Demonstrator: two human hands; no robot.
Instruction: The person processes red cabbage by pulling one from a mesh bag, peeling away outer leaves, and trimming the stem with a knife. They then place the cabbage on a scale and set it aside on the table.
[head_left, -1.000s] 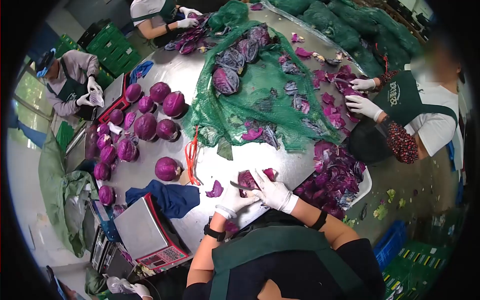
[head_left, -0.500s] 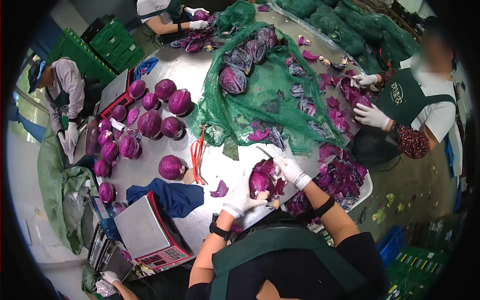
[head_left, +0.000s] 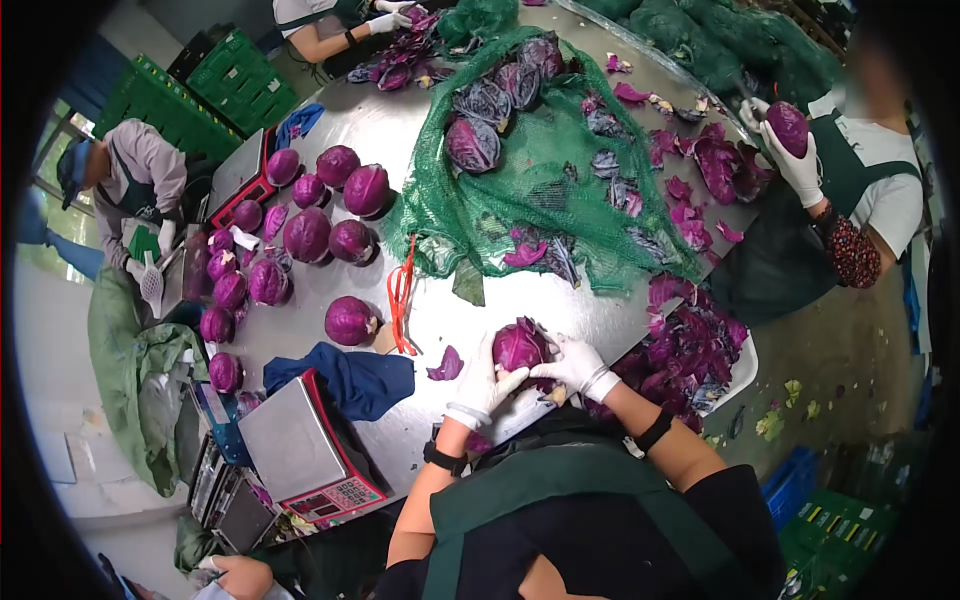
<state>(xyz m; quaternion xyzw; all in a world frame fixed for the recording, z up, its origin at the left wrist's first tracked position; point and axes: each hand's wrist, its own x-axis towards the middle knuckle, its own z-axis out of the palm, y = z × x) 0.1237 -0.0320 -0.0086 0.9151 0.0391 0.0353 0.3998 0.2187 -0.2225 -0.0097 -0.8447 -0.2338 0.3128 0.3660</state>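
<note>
A red cabbage (head_left: 521, 345) is held between my two gloved hands, close over the near edge of the metal table. My left hand (head_left: 487, 380) wraps its left side, thumb across the near side. Opposite it, the fingers of my right hand (head_left: 572, 363) close on the lower right side, and the two hands nearly meet below the head. A loose purple cabbage leaf (head_left: 446, 364) lies left of my left hand. Trimmed leaves (head_left: 690, 345) are heaped in a white tub (head_left: 742, 378) to the right of my right hand.
Several trimmed cabbages (head_left: 306, 235) stand on the table's left. A green net bag (head_left: 540, 220) with untrimmed heads lies ahead. Nearby are an orange-red cord (head_left: 401, 298), a blue cloth (head_left: 345, 382) and a scale (head_left: 305, 450). A co-worker's hand (head_left: 797, 170) holds a cabbage at right.
My right hand has moved from the cabbage's upper right down to its lower right side. The cabbage is turned, its pale stem end no longer facing me. The right co-worker has raised a cabbage.
</note>
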